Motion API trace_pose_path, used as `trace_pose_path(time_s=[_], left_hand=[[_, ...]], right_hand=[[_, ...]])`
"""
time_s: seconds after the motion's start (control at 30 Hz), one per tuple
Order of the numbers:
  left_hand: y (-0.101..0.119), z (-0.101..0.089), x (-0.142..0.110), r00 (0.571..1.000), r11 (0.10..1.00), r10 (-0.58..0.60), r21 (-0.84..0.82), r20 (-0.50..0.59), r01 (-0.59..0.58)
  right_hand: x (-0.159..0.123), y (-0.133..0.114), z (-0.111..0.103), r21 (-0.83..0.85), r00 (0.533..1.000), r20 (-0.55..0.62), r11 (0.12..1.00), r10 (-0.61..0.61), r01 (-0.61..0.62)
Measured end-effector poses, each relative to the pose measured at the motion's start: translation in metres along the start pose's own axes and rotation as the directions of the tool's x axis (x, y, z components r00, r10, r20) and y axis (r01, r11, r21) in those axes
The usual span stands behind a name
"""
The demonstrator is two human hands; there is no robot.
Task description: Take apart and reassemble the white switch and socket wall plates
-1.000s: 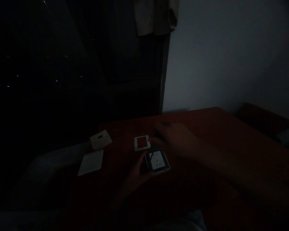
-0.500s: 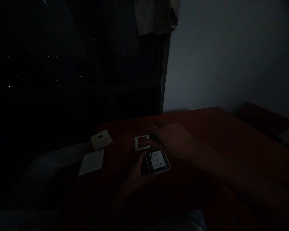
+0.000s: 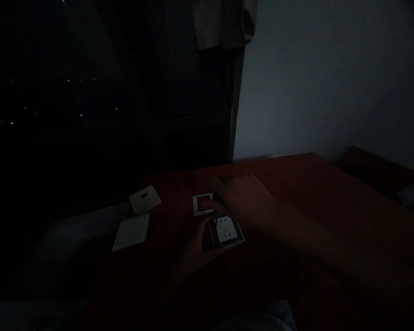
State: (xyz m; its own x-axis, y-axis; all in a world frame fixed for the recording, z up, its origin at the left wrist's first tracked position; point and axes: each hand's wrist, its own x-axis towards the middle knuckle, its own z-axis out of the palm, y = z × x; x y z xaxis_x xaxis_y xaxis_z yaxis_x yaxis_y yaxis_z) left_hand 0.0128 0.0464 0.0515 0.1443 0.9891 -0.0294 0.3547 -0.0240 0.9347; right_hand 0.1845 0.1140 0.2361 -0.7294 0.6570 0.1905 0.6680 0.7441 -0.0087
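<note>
Dim table [image 3: 293, 184] | left hand [image 3: 194, 250] clamps socket [image 3: 227, 231] — between thumb and fingers | right hand [image 3: 243, 195] seemingly gripping screwdriver [image 3: 218, 214]

No lettering is showing itself to me.
I'm reading no words, brands, numbers or signs anywhere in the head view. On the face of the white socket [image 3: 221, 233] I'm seeing dark slots, which aren't forming any characters. On the pale plate with a cutout [image 3: 151, 201], the white plate [image 3: 131, 231] and the square frame [image 3: 195, 206] I'm picking out no print; the darkness is making any finer marking too faint for me to tell.
</note>
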Motion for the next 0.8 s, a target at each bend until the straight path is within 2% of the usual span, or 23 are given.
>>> trace_pose_path(time_s=[0.27, 0.37, 0.5, 0.67, 0.8], left_hand=[[0.0069, -0.0035, -0.0010, 0.997, 0.993, 0.074, 0.095, -0.034, -0.070], [0.0070, -0.0038, -0.0016, 0.997, 0.988, 0.068, 0.141, -0.046, -0.061], [0.0041, -0.0023, -0.0018, 1.000, 0.996, 0.004, 0.093, -0.012, -0.003], [0.0036, -0.0015, -0.0010, 0.999, 0.998, 0.041, 0.054, -0.007, -0.041], [0.0051, -0.0019, -0.0015, 0.999, 0.994, 0.016, 0.113, -0.031, -0.012]], right_hand=[[-0.0073, -0.0009, -0.0023, 0.201, 0.979, -0.025, 0.958, -0.203, 0.204], [-0.0046, -0.0038, -0.0016, 0.124, 0.987, -0.020, 0.979, -0.160, 0.161], [-0.0022, -0.0044, -0.0042, 0.015, 0.999, -0.008, 0.998, -0.053, 0.053], [-0.0060, 0.0011, -0.0080, 0.115, 0.984, -0.001, 0.977, -0.181, 0.180], [-0.0053, 0.0029, -0.0044, 0.076, 0.984, -0.029, 0.981, -0.174, 0.176]])
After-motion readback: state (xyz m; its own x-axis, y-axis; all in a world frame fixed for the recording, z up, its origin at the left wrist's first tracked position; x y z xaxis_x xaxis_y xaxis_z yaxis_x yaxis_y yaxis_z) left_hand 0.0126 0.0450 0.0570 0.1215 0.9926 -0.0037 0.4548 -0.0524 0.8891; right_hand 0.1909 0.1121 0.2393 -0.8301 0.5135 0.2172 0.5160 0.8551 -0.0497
